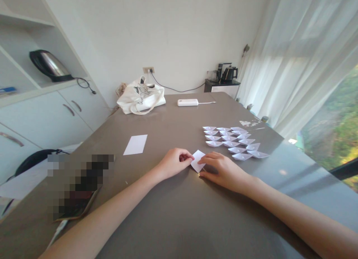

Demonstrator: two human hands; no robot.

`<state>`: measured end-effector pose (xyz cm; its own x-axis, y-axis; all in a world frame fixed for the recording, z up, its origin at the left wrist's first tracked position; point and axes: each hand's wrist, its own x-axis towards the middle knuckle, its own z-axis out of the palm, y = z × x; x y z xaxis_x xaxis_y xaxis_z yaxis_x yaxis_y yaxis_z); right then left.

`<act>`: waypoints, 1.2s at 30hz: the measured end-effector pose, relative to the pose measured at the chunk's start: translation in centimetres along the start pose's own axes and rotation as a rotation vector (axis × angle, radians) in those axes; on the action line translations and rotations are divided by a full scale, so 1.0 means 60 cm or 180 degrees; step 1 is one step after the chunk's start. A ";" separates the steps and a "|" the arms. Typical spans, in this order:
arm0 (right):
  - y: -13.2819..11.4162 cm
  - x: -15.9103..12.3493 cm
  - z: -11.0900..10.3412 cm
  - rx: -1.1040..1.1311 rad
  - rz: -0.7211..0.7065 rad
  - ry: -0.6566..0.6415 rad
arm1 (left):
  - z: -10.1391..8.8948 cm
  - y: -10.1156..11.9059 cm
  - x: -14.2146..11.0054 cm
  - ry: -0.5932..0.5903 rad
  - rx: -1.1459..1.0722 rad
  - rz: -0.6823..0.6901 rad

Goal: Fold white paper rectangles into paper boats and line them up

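A small white paper square [198,162], turned with one corner toward me, is between my two hands above the grey table. My left hand [176,164] is closed, with thumb and index finger pinching its left corner. From the other side my right hand [220,169] reaches in, fingertips on the square's right part. Its thumb is apart from the fingers, close to the lower corner. Beyond my right hand stand several folded white paper boats [231,143] in rows. A flat white sheet of paper [135,144] lies to the left of my left hand.
On the left, a phone [81,195] with a cable rests by the table [173,229] edge. A white bag [141,96] and a white power bank-like device [188,102] are at the far end. Paper scraps [246,123] lie near the right edge, beside the curtain [296,57].
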<state>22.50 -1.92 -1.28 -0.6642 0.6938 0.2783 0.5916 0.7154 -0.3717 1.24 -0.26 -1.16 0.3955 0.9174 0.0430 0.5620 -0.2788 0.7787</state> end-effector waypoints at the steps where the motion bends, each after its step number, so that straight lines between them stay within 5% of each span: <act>1: 0.000 0.000 -0.001 -0.0009 0.0027 -0.0024 | -0.002 0.000 0.000 -0.0136 -0.0044 0.0006; 7: 0.001 -0.001 -0.007 -0.0256 0.0199 -0.0125 | -0.013 -0.006 -0.002 -0.0773 -0.0172 0.0171; 21: -0.003 -0.002 -0.011 -0.0354 0.0145 -0.0160 | -0.020 -0.011 0.000 -0.0502 0.1047 0.1546; 36: -0.011 0.000 -0.025 -0.0437 -0.0120 -0.0345 | -0.028 -0.003 0.000 -0.0669 0.1190 0.1683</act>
<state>22.78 -2.26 0.30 -0.7281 0.6586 0.1901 0.6171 0.7505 -0.2364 -0.09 0.25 -0.26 0.7977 0.5666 0.2065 0.4525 -0.7887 0.4162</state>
